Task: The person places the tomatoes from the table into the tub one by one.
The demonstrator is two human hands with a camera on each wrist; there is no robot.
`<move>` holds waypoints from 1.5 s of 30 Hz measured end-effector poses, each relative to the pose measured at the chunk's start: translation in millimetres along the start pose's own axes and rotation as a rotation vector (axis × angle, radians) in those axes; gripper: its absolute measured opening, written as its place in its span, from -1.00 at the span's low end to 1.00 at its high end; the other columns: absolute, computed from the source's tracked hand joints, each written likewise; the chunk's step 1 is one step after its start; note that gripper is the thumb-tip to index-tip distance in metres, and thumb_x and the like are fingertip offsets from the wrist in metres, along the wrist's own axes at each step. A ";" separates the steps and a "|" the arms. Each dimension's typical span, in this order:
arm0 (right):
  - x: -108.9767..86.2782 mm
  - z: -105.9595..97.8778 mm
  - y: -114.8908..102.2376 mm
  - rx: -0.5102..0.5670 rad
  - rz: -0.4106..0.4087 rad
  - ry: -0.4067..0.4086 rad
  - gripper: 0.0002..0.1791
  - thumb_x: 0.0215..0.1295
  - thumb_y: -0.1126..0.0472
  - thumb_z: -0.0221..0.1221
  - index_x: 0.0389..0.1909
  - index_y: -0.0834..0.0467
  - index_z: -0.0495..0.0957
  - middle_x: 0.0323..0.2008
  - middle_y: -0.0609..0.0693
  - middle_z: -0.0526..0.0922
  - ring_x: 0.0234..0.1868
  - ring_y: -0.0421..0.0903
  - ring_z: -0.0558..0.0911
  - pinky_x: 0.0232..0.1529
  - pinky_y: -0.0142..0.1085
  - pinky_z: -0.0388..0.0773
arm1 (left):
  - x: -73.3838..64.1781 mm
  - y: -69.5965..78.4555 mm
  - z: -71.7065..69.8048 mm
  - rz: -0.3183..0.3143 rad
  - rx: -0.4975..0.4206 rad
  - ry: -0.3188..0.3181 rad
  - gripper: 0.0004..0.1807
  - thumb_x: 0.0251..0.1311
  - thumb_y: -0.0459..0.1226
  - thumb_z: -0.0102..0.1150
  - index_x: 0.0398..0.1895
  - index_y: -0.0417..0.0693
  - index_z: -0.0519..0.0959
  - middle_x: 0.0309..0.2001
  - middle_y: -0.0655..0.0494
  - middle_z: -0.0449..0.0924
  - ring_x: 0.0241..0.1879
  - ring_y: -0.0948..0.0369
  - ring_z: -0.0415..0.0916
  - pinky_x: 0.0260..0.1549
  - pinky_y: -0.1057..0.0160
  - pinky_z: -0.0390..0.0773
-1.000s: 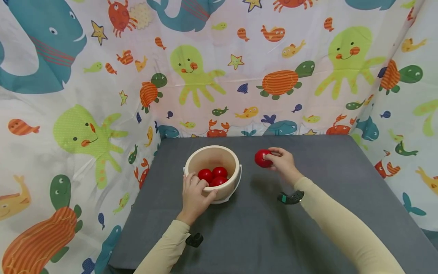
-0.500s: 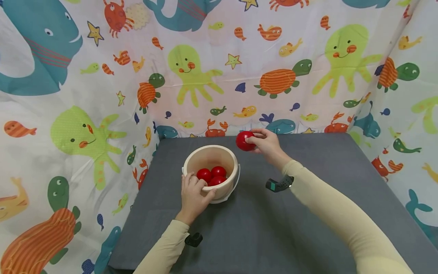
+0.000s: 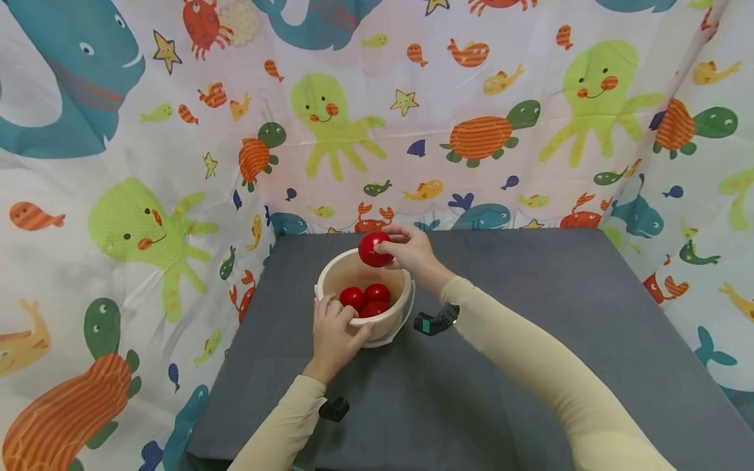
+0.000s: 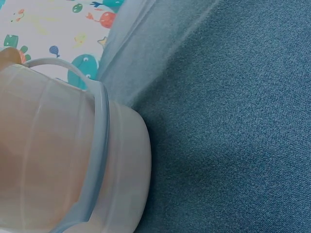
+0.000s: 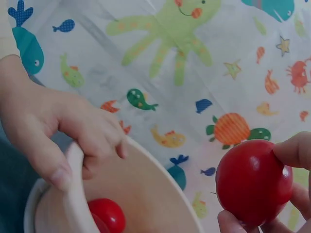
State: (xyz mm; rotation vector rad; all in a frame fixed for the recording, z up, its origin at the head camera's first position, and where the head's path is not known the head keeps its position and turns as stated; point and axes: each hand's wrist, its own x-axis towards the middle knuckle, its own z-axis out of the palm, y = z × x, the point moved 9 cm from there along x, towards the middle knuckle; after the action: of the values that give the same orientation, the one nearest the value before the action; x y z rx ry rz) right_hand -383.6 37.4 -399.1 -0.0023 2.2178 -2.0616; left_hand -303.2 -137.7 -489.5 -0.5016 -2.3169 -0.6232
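Note:
My right hand (image 3: 415, 257) holds a shiny, round, red apple-like fruit (image 3: 374, 249) between thumb and fingers. In the head view, the fruit overlaps the far rim of a cream bucket (image 3: 389, 329); the right wrist view has it to one side of the opening. My left hand (image 3: 336, 337) grips the bucket's near rim, thumb outside and fingers over the inner wall, as the right wrist view (image 5: 68, 124) also shows this left hand. Inside the bucket lie several similar red fruits (image 3: 377, 292), partly hidden by the left fingers. In the left wrist view, the bucket's side (image 4: 48, 145) and its handle (image 4: 99, 141) show.
A dark grey cloth-covered table (image 3: 530, 340) extends to the right of the bucket. Curtains (image 3: 365, 137) printed with sea animals stand behind the table and along both sides. Each wrist carries a black band (image 3: 437, 320).
My right hand has carried the red fruit leftward, rising at first, from the bucket's right side to its far rim. My left hand stays on the near rim.

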 end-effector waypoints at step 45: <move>-3.2 44.8 60.4 -0.130 0.091 -0.029 -0.56 0.23 0.28 0.31 0.16 0.11 0.60 0.17 0.17 0.64 0.09 0.08 0.63 0.08 0.02 0.70 | 1.0 3.0 -3.1 0.025 -0.001 0.048 -0.68 0.06 0.02 0.28 -0.48 -0.04 0.55 -0.35 -0.08 0.58 0.15 -0.20 0.48 0.21 -0.64 0.21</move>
State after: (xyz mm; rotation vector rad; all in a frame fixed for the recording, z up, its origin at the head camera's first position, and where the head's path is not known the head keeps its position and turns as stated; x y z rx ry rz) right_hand -372.1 -2.3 -461.9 0.0562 2.2853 -1.8562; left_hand -300.8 -136.9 -486.0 -0.5099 -2.2620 -0.6177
